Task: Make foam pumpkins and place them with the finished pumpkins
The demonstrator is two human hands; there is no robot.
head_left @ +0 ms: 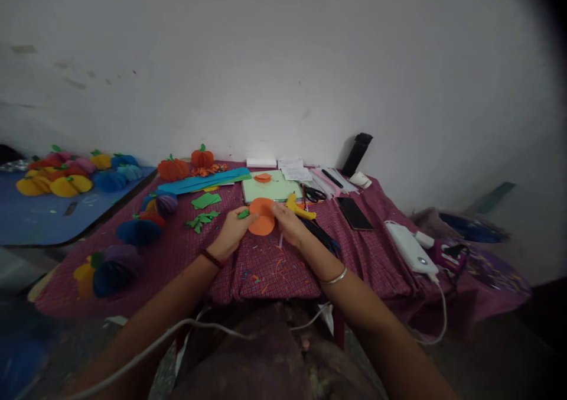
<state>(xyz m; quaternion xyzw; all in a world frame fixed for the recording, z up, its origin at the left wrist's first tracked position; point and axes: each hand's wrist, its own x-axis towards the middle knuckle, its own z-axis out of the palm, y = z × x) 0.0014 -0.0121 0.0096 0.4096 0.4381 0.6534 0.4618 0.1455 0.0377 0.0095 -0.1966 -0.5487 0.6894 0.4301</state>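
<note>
An orange paper disc (261,220) is held up over the near middle of the table, pinched at both sides. My left hand (232,230) grips its left edge, where a small green paper piece (243,214) sticks out by the fingers. On the opposite edge, my right hand (288,225) has its thumb and fingers closed on the same disc. Behind it lies a pale green board (279,189) with a few orange paper discs (263,178) on top. A yellow glue gun or similar tool (301,208) is beside my right hand; its kind is unclear.
Green paper leaves (202,220) and blue paper strips (199,181) lie left of the hands. Paper pumpkins (173,168) stand further left. Black scissors (314,194), a phone (354,214) and a white power bank (411,247) with a cable are rightward. Paper scraps litter the purple cloth (248,285).
</note>
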